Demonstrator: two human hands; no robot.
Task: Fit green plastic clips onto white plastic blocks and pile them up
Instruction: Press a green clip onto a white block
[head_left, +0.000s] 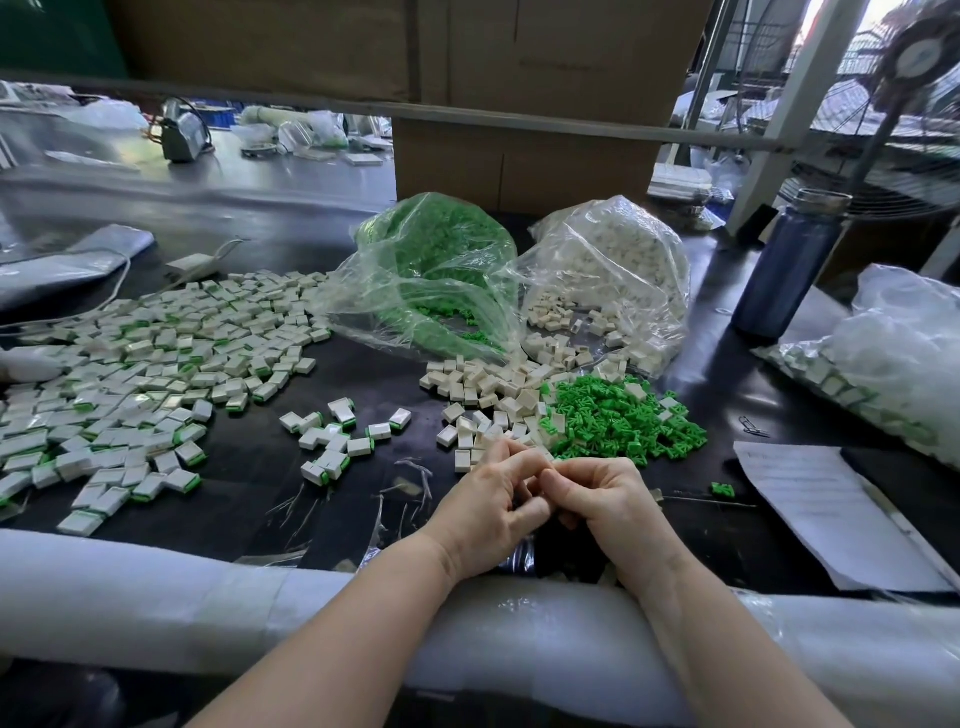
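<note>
Both my hands were together at the near edge of the dark surface (244, 467), fingers curled and fingertips meeting. My left hand (488, 514) and right hand (605, 506) pressed against each other around something small; the piece itself was hidden by my fingers, so I could not tell whether it was a block, a clip or both. Just beyond my fingertips lay the loose white blocks (483, 395), and touching them on the right, the heap of green clips (618, 415), a few blocks mixed into it. One stray green clip (722, 489) sat apart, right of my right hand. Behind these heaps stood two open clear bags: the bag of green clips (436, 260) on the left, the bag of white blocks (618, 260) beside it, both spilling toward me. The finished blocks with clips fitted (140, 374) were spread wide over the left of the surface, with a small scatter of the same (332, 436) between that pile and my hands. Right side: a sheet of paper (810, 514), a dark blue bottle (795, 265), and another clear bag holding finished pieces (893, 374). A cardboard box (519, 161) stood behind the bags. White foam padding (156, 587) ran under my forearms.
</note>
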